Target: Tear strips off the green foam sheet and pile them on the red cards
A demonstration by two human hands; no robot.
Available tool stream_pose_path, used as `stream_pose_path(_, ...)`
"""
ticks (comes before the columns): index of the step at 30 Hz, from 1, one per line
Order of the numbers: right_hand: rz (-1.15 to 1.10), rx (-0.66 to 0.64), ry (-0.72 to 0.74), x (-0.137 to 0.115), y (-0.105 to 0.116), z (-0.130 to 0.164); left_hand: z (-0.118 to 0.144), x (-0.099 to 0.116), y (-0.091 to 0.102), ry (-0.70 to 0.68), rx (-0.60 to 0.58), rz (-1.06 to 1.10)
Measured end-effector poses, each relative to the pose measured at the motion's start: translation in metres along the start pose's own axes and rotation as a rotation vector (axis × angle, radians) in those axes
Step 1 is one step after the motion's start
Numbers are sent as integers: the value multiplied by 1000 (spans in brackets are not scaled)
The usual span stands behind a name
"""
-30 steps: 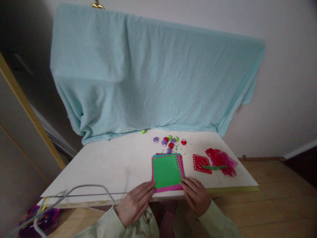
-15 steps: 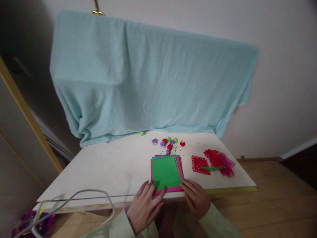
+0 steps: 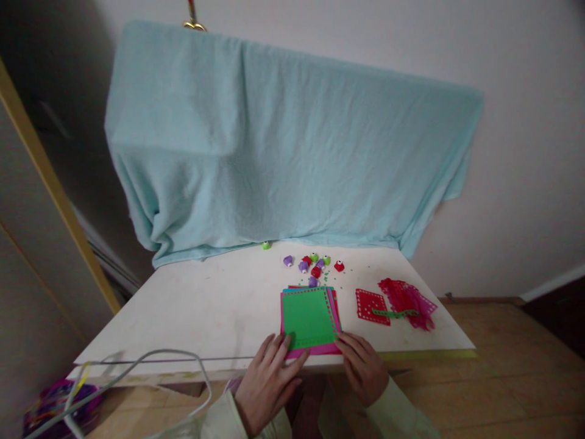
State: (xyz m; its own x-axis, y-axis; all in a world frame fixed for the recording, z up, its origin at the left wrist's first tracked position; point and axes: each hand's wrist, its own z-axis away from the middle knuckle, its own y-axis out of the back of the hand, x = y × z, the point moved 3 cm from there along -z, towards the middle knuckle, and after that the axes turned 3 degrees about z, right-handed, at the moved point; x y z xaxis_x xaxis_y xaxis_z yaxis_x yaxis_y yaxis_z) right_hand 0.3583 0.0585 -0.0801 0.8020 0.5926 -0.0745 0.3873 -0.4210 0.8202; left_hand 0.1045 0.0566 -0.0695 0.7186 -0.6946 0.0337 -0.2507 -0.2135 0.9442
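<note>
A stack of coloured paper squares lies near the front edge of the white table, with a green sheet on top and a pink sheet under it. My left hand lies flat with its fingertips on the stack's front left corner. My right hand rests with fingertips on the front right corner. Neither hand grips anything. Right of the stack lies a punched red square and a heap of red and pink paper cuttings with a green strip across them.
Several small coloured punches and green paper bits lie behind the stack. A light blue towel hangs over something at the table's back. A grey cable loop crosses the front left. Wooden floor lies to the right.
My left hand has slid right and forward onto the stack's front left corner. The right hand has hardly moved. The camera has shifted slightly.
</note>
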Motion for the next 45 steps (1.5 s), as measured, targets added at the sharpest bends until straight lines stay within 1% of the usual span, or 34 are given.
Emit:
stream_pose_path(6,69,-15,37,-6,-1,-5,0,-3,3,13,-1,8)
stream_pose_path(11,122,-60,105,-29,0,-24,1,-3,6,13,-6,19)
stream_pose_path(15,142,3,104,-46,2,-38,1,-3,7,25,21,37)
stream_pose_path(18,114,0,113,-50,3,-43,-1,-3,7,21,27,35)
stream_pose_path(23,65,-2,107,-49,0,-46,-3,-3,6,22,20,42)
stream_pose_path(28,46,45,89,-47,-3,-47,-2,-6,6,26,10,70)
stream_pose_path(31,48,73,111,-42,0,-44,1,-7,9,4,5,79)
stream_pose_path(36,62,57,136,-29,4,-37,3,-11,16,-32,-2,78)
stream_pose_path(43,111,101,128,-13,11,-25,4,-24,25,-157,-8,91)
stream_pose_path(45,121,86,122,-9,12,-22,4,-27,27,-186,8,113)
